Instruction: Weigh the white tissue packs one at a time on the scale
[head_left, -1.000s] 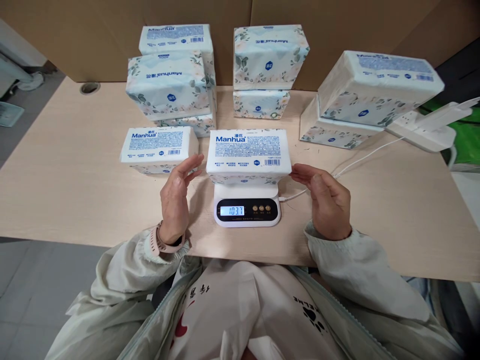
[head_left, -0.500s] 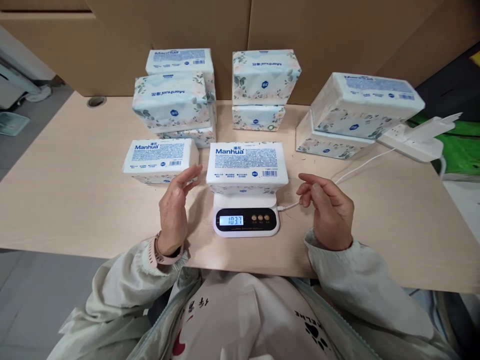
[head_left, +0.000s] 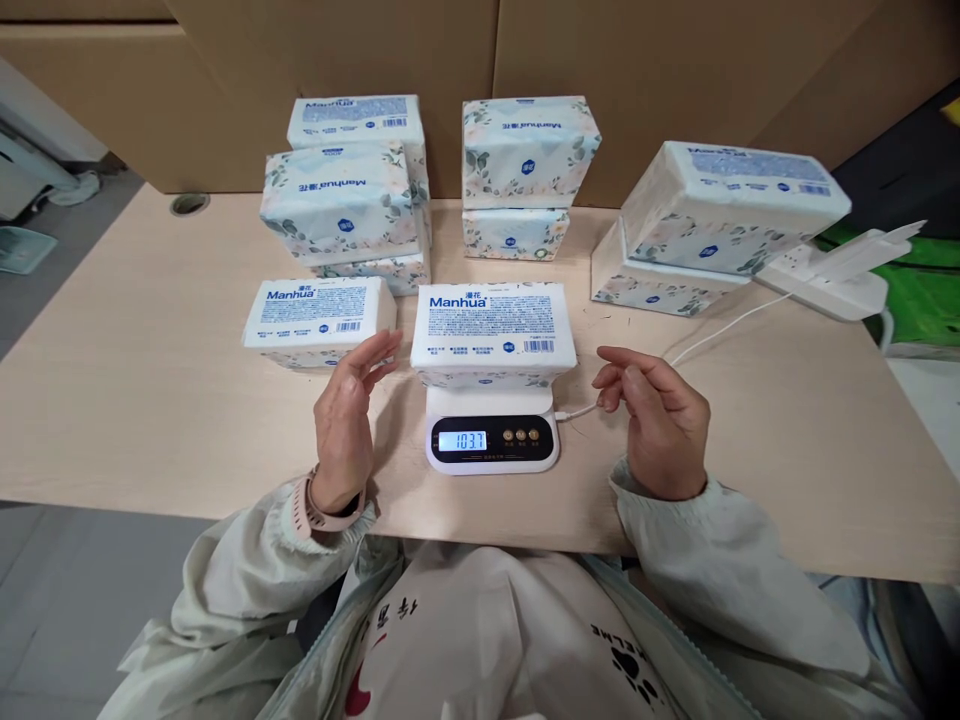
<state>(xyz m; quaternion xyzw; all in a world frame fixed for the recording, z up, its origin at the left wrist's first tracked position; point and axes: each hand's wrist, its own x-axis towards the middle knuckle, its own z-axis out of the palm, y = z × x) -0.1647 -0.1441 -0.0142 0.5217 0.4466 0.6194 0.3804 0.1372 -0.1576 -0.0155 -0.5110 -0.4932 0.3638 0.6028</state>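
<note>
- Item: a white, box-shaped soft pack of tissues (head_left: 491,330) with blue print and a floral side rests on a white electronic scale (head_left: 491,402) with a black front panel. The lit display (head_left: 463,441) shows 103.7.
- Left hand (head_left: 343,425): empty, palm turned inward, fingers apart from the weighed pack. The fingertips overlap a similar white pack with blue print (head_left: 311,315) in view; contact there cannot be told.
- Right hand (head_left: 664,430): empty, fingers part bent, well apart from the weighed pack. A thin white cable (head_left: 720,328) passes behind it; contact cannot be told.
- Hands relative to each other: apart, one either side of the scale.
- Handling, in my judgement: a sound reading calls for the pack to sit centred and level on the platform, clear of its neighbour, with both hands off it and the cable slack.
- Further judgement: the figure is best read once it holds steady. The soft wrap may dent, so light, even pressure on both ends suits any grip.
- Change: against the earliest frame, the right fingertips are farther from the pack's side; the left hand has drawn slightly away.
- No change: the figure and the pack's place on the scale match both earlier frames.
</note>
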